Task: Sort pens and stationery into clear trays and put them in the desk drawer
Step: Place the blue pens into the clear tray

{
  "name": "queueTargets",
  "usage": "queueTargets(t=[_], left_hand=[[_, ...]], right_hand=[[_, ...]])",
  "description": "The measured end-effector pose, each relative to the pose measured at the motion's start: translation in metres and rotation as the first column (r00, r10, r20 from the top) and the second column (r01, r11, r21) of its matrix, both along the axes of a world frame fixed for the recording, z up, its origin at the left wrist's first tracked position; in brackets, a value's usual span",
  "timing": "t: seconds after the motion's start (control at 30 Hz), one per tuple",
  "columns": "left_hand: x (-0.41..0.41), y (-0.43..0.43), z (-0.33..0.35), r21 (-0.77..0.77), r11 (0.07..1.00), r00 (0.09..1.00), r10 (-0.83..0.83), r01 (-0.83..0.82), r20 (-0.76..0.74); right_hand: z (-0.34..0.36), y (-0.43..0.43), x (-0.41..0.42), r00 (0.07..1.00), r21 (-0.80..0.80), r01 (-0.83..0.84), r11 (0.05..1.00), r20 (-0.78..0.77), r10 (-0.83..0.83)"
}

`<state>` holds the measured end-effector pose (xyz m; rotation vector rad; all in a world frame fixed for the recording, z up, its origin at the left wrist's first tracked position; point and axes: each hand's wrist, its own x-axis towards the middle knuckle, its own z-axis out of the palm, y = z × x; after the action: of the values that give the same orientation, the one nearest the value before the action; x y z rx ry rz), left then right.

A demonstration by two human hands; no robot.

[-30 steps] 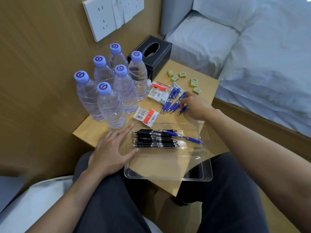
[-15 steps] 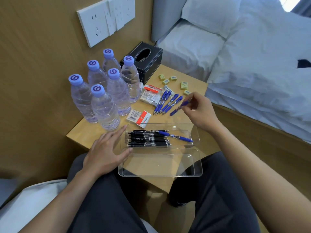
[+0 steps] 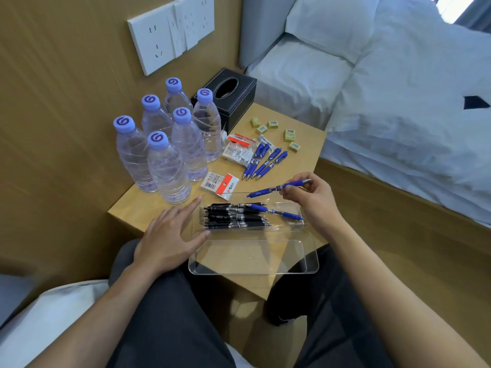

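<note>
- Your right hand [image 3: 310, 197] has lifted off the loose pens and come back toward you, and now carries one blue pen [image 3: 276, 187] above the far rim of the far tray [image 3: 288, 224].
- Right fingers: thumb and fingertips pinch the pen near its clicker end, tip pointing left, pen roughly level.
- Left hand [image 3: 170, 235]: flat, fingers straight and relaxed, resting against the left ends of both trays, holding nothing; it has stayed put.
- Far tray holds a row of black pens [image 3: 233, 217] with a second blue pen [image 3: 276, 212] lying across them.
- Near tray [image 3: 252, 256], touching the far one, has nothing in it.
- Unsorted: loose blue pens [image 3: 263, 163] on the bedside table [image 3: 310, 144], small yellow erasers [image 3: 289, 134] behind them, and packets [image 3: 221, 184] just beside the water bottles [image 3: 170, 166].
- Step, as I judge it: sorting pens, partway; no drawer in view.
- Next move calls for lowering the pen along the tray's length and releasing it low so it does not bounce out, left hand bracing the tray.
</note>
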<state>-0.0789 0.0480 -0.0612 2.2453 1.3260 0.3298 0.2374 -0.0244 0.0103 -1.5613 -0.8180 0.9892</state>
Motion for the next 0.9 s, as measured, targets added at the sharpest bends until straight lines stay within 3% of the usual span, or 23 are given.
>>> queueTargets(t=[0.2, 0.3, 0.37, 0.43, 0.53, 0.6, 0.67, 0.83, 0.9], left_hand=[[0.000, 0.001, -0.001, 0.006, 1.000, 1.000, 0.004, -0.004, 0.002], [0.001, 0.001, -0.001, 0.016, 1.000, 1.000, 0.007, -0.007, 0.006], [0.001, 0.000, 0.000, 0.013, 1.000, 1.000, 0.007, -0.007, 0.002], [0.002, 0.000, 0.000, 0.014, 1.000, 1.000, 0.008, -0.008, 0.003], [0.001, 0.000, 0.001, 0.010, 1.000, 1.000, 0.008, -0.008, 0.005], [0.001, 0.000, 0.001, 0.007, 1.000, 1.000, 0.008, -0.008, 0.005], [0.001, 0.000, 0.001, 0.005, 1.000, 1.000, 0.008, -0.008, 0.003], [0.001, 0.001, 0.000, 0.005, 1.000, 1.000, 0.004, -0.004, 0.009], [0.001, 0.001, 0.000, 0.005, 1.000, 1.000, 0.006, -0.006, 0.010]], right_hand=[[0.020, 0.005, 0.004, 0.996, 0.102, -0.030, 0.994, 0.085, 0.021], [0.024, 0.013, 0.002, 0.946, 0.070, -0.126, 0.990, 0.310, 0.098], [0.021, 0.018, -0.001, 0.824, -0.009, -0.209, 0.978, 0.536, 0.182], [0.015, 0.022, -0.006, 0.607, -0.132, -0.313, 0.941, 0.734, 0.305], [0.001, 0.026, -0.013, 0.271, -0.343, -0.351, 0.871, 0.854, 0.445], [-0.009, 0.027, -0.016, 0.135, -0.413, -0.319, 0.853, 0.871, 0.473], [-0.015, 0.028, -0.018, 0.080, -0.427, -0.285, 0.858, 0.881, 0.466], [-0.017, 0.032, -0.029, 0.063, -0.379, -0.274, 0.884, 0.910, 0.410], [-0.019, 0.033, -0.034, 0.004, -0.394, -0.265, 0.880, 0.912, 0.410]])
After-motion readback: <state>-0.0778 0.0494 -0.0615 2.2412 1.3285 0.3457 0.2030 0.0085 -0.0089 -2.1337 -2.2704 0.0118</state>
